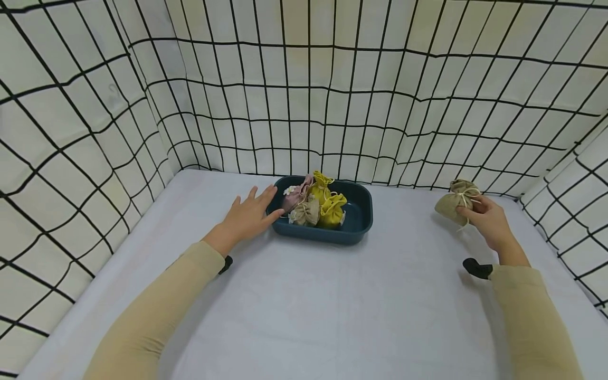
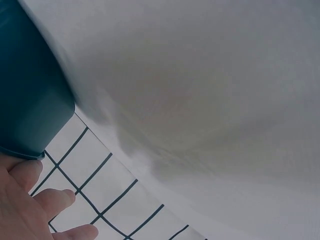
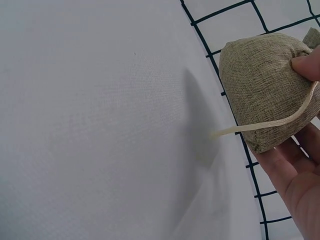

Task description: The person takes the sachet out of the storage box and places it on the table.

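A dark teal tub (image 1: 356,232) stands at the back middle of the table. Several small drawstring pouches lie heaped in its left part: a pink pouch (image 1: 293,198), a beige pouch (image 1: 306,212), and two yellow ones, the front yellow pouch (image 1: 331,211) beside the beige. My left hand (image 1: 247,216) rests at the tub's left rim, fingers spread and fairly straight. In the left wrist view its fingers (image 2: 55,202) show just under the tub's rim. Off to the right, my right hand (image 1: 489,221) pinches a tan burlap pouch (image 3: 267,90) near its tied neck, above the table.
White cloth covers the table (image 1: 309,306). A black wire grid (image 1: 309,84) over pale panels walls in the back and both sides. A black strap end (image 1: 476,268) sticks out at the right wrist.
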`<state>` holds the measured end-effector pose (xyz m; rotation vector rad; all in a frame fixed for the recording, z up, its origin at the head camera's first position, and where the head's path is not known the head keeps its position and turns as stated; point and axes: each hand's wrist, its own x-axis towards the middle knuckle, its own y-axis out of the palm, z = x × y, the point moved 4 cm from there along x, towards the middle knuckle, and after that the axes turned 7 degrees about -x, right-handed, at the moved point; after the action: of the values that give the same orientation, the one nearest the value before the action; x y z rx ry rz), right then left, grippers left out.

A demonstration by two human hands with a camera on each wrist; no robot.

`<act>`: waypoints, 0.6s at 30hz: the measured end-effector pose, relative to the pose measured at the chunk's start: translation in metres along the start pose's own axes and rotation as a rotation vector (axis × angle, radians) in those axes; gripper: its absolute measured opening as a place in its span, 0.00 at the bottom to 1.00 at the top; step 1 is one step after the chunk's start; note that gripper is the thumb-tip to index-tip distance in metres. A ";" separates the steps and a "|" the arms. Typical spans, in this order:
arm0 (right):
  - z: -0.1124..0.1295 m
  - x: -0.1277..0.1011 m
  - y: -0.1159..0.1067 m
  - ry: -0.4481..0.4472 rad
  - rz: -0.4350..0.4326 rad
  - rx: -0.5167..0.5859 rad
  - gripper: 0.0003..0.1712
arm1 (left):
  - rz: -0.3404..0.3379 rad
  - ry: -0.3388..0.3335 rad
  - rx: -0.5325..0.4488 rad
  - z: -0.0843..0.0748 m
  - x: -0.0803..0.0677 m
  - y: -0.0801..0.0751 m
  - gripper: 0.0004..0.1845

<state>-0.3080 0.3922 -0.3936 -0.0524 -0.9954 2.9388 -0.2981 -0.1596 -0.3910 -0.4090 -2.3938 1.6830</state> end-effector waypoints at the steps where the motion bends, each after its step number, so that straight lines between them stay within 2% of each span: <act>1: -0.001 0.001 0.000 0.002 0.002 -0.008 0.41 | 0.000 0.000 0.000 0.000 0.000 0.000 0.41; 5: -0.002 0.005 0.000 0.007 0.004 -0.013 0.42 | -0.001 -0.001 -0.003 0.002 0.001 0.001 0.41; 13: -0.007 0.010 0.003 0.023 -0.017 0.036 0.36 | 0.004 -0.006 -0.008 0.001 0.000 0.001 0.42; 18: -0.008 0.012 0.005 0.058 -0.007 0.015 0.43 | -0.007 -0.001 -0.005 0.001 0.000 0.000 0.41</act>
<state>-0.3201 0.3939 -0.4036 -0.1325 -0.9633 2.9196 -0.2978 -0.1604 -0.3909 -0.4007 -2.3972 1.6754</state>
